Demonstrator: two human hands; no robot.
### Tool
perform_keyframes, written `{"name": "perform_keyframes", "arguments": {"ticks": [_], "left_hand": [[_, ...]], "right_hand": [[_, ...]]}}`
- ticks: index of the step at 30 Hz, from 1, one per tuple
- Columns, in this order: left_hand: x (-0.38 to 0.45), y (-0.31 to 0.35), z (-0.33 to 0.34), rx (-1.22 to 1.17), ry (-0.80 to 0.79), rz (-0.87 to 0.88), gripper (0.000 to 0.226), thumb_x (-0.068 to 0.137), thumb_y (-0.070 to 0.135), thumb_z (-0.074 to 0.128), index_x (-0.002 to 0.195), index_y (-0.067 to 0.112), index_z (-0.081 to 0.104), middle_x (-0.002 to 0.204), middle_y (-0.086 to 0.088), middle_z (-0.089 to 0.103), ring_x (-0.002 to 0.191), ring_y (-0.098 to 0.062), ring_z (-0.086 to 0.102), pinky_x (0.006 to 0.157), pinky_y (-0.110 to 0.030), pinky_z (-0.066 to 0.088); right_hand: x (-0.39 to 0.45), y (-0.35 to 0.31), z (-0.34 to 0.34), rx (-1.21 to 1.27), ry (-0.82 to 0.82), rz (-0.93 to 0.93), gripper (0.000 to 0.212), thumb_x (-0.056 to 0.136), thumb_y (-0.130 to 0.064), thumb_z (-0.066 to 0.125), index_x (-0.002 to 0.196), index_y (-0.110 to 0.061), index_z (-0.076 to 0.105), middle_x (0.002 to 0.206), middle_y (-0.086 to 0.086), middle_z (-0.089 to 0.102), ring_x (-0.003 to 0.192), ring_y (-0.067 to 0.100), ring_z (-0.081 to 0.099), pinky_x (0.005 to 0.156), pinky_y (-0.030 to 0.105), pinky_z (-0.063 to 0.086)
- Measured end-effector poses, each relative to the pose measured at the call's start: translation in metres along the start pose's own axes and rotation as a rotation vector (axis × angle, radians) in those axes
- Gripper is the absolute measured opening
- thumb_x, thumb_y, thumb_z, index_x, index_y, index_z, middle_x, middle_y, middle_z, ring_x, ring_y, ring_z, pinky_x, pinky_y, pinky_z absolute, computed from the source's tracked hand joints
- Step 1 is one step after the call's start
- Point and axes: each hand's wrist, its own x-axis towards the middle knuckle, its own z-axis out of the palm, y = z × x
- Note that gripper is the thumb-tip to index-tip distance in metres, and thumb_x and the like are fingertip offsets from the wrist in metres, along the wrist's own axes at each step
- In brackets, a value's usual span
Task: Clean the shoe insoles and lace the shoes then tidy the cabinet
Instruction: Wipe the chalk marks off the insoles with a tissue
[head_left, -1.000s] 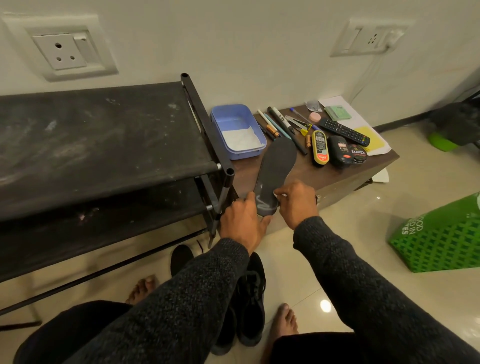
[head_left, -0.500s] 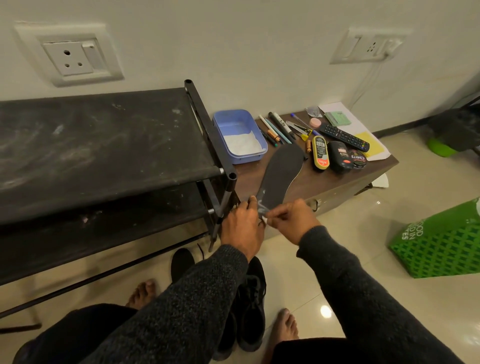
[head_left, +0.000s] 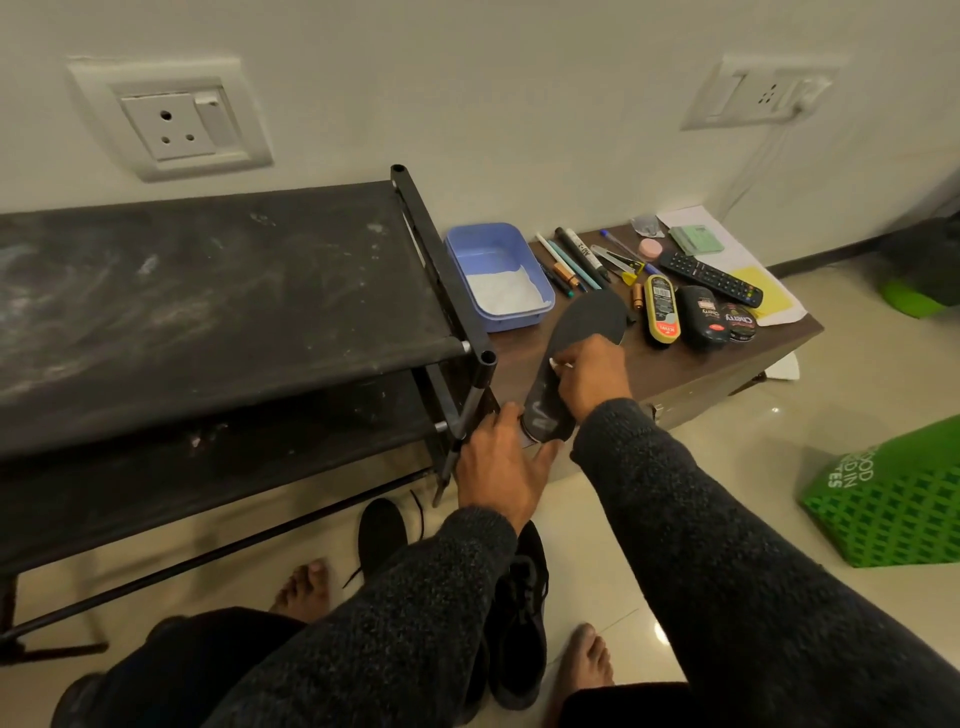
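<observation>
Low brown wooden table (head_left: 675, 371) beside black rack | flat dark-grey foam insole (head_left: 582, 325) on it | left hand (head_left: 501, 462) pinches heel | right hand (head_left: 589, 371) pinches small white wipe (head_left: 560, 365) mid-insole | I judge cleaning underway; black lace-up shoes (head_left: 519, 613) on floor unlaced, cabinet untouched

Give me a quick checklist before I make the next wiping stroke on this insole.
1. Insole steadied: left hand grips its heel end. Ok.
2. Wipe in hand: right hand pinches something small and white on the insole. Ok.
3. Toe end clear: it lies close to the pens and polish bottle. Not ok.
4. Insole clean: cannot tell.
5. Blue tray within reach, beside the insole. Ok.
</observation>
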Motion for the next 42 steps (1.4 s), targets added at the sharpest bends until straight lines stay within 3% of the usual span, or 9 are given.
{"name": "perform_keyframes", "arguments": {"ticks": [6, 9, 16, 19, 22, 25, 29, 39, 42], "left_hand": [[-0.004, 0.002, 0.000, 0.052, 0.002, 0.017, 0.048, 0.090, 0.049, 0.071, 0.128, 0.022, 0.062, 0.118, -0.002, 0.062, 0.102, -0.019, 0.064, 0.079, -0.033, 0.054], [-0.005, 0.005, 0.000, 0.023, 0.018, 0.004, 0.040, 0.090, 0.045, 0.072, 0.121, 0.022, 0.065, 0.113, -0.001, 0.064, 0.099, -0.019, 0.065, 0.076, -0.031, 0.051], [-0.004, 0.004, -0.002, -0.003, 0.020, -0.022, 0.040, 0.089, 0.029, 0.075, 0.125, 0.025, 0.059, 0.116, 0.001, 0.068, 0.108, -0.018, 0.066, 0.087, -0.030, 0.051], [-0.005, 0.004, -0.001, 0.008, 0.011, -0.008, 0.046, 0.089, 0.036, 0.074, 0.130, 0.029, 0.055, 0.118, 0.002, 0.065, 0.109, -0.019, 0.065, 0.086, -0.034, 0.054], [-0.006, 0.002, 0.001, 0.001, 0.028, -0.003, 0.053, 0.084, 0.049, 0.077, 0.129, 0.031, 0.056, 0.117, 0.003, 0.062, 0.106, -0.020, 0.064, 0.084, -0.040, 0.057], [-0.005, 0.001, 0.002, 0.015, 0.027, -0.016, 0.061, 0.081, 0.050, 0.080, 0.133, 0.033, 0.053, 0.122, 0.003, 0.060, 0.111, -0.022, 0.063, 0.089, -0.045, 0.057], [-0.005, 0.002, 0.002, 0.029, 0.016, -0.033, 0.063, 0.084, 0.051, 0.077, 0.138, 0.031, 0.051, 0.130, 0.002, 0.059, 0.117, -0.023, 0.061, 0.093, -0.045, 0.056], [-0.009, 0.008, -0.001, 0.162, 0.012, -0.027, 0.063, 0.091, 0.047, 0.069, 0.147, 0.029, 0.047, 0.141, 0.003, 0.054, 0.111, -0.024, 0.064, 0.083, -0.038, 0.051], [-0.011, 0.008, -0.002, 0.168, 0.026, -0.025, 0.058, 0.092, 0.038, 0.068, 0.145, 0.029, 0.046, 0.141, 0.002, 0.053, 0.106, -0.026, 0.066, 0.074, -0.034, 0.044]], "right_hand": [[-0.021, -0.001, 0.014, -0.063, 0.051, -0.138, 0.023, 0.087, 0.000, 0.065, 0.104, -0.006, 0.079, 0.106, 0.017, 0.067, 0.098, 0.034, 0.063, 0.084, 0.037, 0.054], [-0.042, 0.000, 0.018, -0.027, 0.065, -0.189, 0.022, 0.086, 0.000, 0.069, 0.104, -0.008, 0.079, 0.104, 0.011, 0.067, 0.092, 0.025, 0.065, 0.075, 0.021, 0.046], [-0.078, -0.001, 0.012, -0.003, 0.001, -0.344, 0.016, 0.083, -0.004, 0.076, 0.097, -0.012, 0.080, 0.100, 0.006, 0.068, 0.089, 0.019, 0.065, 0.077, 0.018, 0.047], [-0.078, 0.000, 0.000, 0.065, -0.078, -0.285, 0.019, 0.091, -0.004, 0.068, 0.100, -0.015, 0.081, 0.103, 0.002, 0.071, 0.092, 0.015, 0.064, 0.082, 0.022, 0.051], [-0.068, 0.010, -0.010, 0.288, 0.046, -0.063, 0.020, 0.093, -0.005, 0.067, 0.103, -0.017, 0.080, 0.104, -0.002, 0.074, 0.082, 0.002, 0.062, 0.078, 0.014, 0.051], [-0.056, 0.018, -0.009, 0.246, 0.149, 0.030, 0.018, 0.093, -0.006, 0.068, 0.106, -0.012, 0.079, 0.108, 0.006, 0.075, 0.091, 0.014, 0.068, 0.088, 0.027, 0.057], [-0.055, 0.016, 0.003, 0.098, 0.106, 0.005, 0.019, 0.093, -0.008, 0.069, 0.110, -0.009, 0.078, 0.113, 0.012, 0.074, 0.106, 0.027, 0.067, 0.097, 0.037, 0.054], [-0.086, 0.002, 0.019, -0.037, 0.061, -0.168, 0.018, 0.086, -0.005, 0.072, 0.098, -0.013, 0.082, 0.098, 0.012, 0.071, 0.089, 0.025, 0.066, 0.077, 0.023, 0.049], [-0.090, -0.003, 0.014, 0.077, -0.027, -0.142, 0.017, 0.089, -0.006, 0.070, 0.098, -0.016, 0.082, 0.094, -0.001, 0.071, 0.084, 0.014, 0.065, 0.070, 0.009, 0.042]]}}
